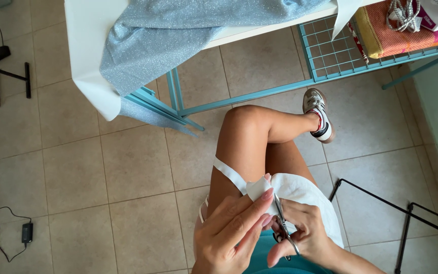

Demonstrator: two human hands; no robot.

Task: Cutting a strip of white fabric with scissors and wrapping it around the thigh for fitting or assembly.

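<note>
Open tiled floor [77,167] left of the raised knee [244,119].
Blocked above by teal table frame [178,99] and draped glittery blue fabric [153,40]; hemmed right by black metal stand [406,213].

Glittery blue fabric [178,35] draped over white table [89,61]; sneaker [318,114] on tiles.

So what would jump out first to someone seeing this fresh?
Low in the middle, the right hand works scissors into white fabric that the left hand pinches over the lap. Up top, sparkly blue cloth drapes off a white table.
</note>
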